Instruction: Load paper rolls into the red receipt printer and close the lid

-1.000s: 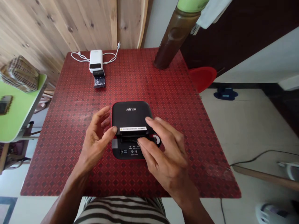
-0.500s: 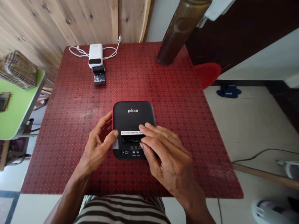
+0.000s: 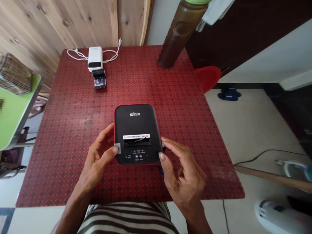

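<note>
Near the front edge of the red table [image 3: 68,136], directly ahead of the striped shirt [image 3: 129,219], a black printer [image 3: 136,125] is seen lying flat. Its long axis runs straight away from the person, and its slot [image 3: 136,142] and row of buttons [image 3: 136,156] are at the near end. It is flanked by 2 bare hands. The left hand [image 3: 98,161] is held against the left side, loosely curved and unclenched, with the thumb tip laid on a small grey tab [image 3: 117,148] at the casing's edge; nothing is gripped in it. The right hand [image 3: 184,177] is placed at the near right corner, likewise slack and spread, with the thumb touching the corner and the fingers set along the right side; nothing is enclosed by it either. Both hands are about equally near, with the printer lying between and just beyond them. The casing is seen as smooth matt plastic, a rounded rectangle with a thin red rim at its base and a pale warning strip [image 3: 136,136] above the slot. The table's surface is covered in a small diamond pattern. Well apart, at the far edge, a white power bank [image 3: 95,58] with a white cable [image 3: 110,58] is seen, and a small black device [image 3: 99,82] touches its near end.
</note>
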`<action>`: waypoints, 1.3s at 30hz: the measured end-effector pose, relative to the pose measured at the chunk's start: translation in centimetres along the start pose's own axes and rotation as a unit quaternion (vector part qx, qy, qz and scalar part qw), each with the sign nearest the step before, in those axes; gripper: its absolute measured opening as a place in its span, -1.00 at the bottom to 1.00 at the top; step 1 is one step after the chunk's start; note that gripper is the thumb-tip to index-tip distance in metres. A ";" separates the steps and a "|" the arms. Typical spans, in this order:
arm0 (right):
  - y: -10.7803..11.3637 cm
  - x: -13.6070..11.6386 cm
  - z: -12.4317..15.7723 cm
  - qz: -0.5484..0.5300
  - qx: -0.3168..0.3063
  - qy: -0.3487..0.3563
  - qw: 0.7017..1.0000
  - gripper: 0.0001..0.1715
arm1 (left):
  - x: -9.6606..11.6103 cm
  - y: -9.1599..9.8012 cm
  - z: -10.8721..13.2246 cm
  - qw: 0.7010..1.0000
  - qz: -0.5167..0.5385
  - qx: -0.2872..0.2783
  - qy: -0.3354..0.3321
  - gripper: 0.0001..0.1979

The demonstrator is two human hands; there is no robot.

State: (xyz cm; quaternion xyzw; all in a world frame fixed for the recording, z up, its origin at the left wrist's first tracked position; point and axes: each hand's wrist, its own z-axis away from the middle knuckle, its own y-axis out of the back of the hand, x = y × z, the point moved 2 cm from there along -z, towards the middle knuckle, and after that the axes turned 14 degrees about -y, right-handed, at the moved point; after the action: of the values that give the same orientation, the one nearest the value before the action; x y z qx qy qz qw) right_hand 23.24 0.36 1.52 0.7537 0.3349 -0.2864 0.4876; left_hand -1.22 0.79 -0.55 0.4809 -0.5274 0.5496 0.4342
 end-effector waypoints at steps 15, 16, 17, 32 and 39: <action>-0.9 0.7 1.5 0.023 0.020 -0.061 0.998 -0.56 | 0.5 -1.1 -0.1 0.999 -0.002 0.035 0.008 -0.44; -1.0 0.8 1.6 0.024 0.021 -0.064 0.997 -0.56 | 0.5 -1.2 -0.1 0.999 -0.003 0.037 0.007 -0.44; -1.0 0.8 1.7 0.024 0.021 -0.068 0.997 -0.56 | 0.5 -1.2 -0.2 0.999 -0.006 0.037 0.007 -0.44; 0.4 -0.6 -1.8 0.024 -0.009 -0.010 1.000 -0.62 | -0.2 -0.8 -0.3 1.000 0.004 0.018 -0.016 -0.40; -2.7 -3.1 -8.3 0.132 -0.184 0.149 0.963 -0.73 | -1.0 -0.4 -0.3 0.999 0.002 -0.002 -0.043 -0.40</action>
State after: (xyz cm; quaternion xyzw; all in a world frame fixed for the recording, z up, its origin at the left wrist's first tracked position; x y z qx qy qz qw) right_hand 20.07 8.16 5.39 0.7225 0.3486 -0.0374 0.5958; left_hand -0.70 1.15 -1.42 0.5023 -0.5478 0.5280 0.4108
